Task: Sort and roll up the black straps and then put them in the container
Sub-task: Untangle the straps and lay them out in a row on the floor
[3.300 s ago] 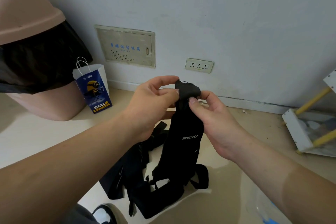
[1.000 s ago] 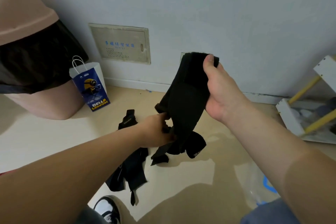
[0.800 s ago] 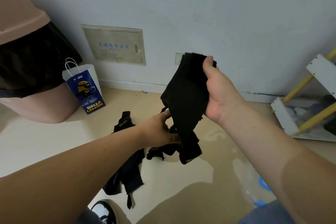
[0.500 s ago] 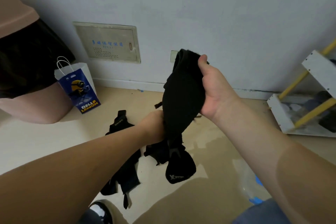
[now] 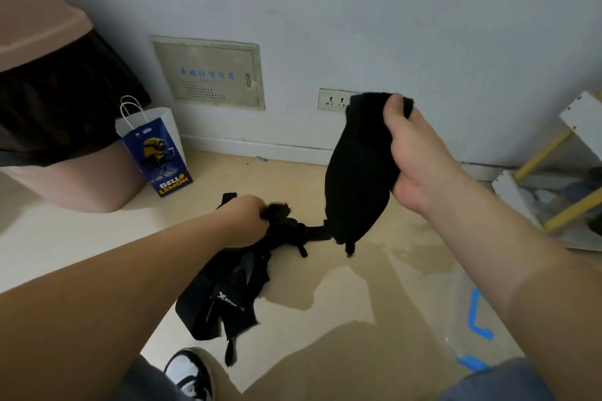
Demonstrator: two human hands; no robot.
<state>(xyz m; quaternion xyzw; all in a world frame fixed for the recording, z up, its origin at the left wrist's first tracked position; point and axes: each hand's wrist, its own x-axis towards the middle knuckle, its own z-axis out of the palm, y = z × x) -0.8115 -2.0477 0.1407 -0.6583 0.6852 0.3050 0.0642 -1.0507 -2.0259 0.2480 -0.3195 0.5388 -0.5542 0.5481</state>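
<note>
My right hand (image 5: 415, 159) grips the top of a wide black padded strap (image 5: 356, 172) and holds it up in front of the wall; its lower end hangs near the floor. A thin black band joins it to a bunched black strap end (image 5: 286, 225) that my left hand (image 5: 242, 221) grips lower down, to the left. Below my left hand a pile of more black straps (image 5: 224, 299) lies on the beige floor. A clear plastic bag with blue trim (image 5: 469, 332) lies on the floor at lower right.
A pink bin with a black liner (image 5: 62, 114) stands at left, a blue and white paper bag (image 5: 153, 146) beside it. A wall panel (image 5: 208, 72) and socket (image 5: 334, 99) are behind. A white and yellow rack (image 5: 560, 172) stands at right. My shoe (image 5: 190, 374) is at bottom.
My left hand has moved left and down, away from the hanging strap, pulling the attached strap end out sideways. My right hand still holds the wide strap up.
</note>
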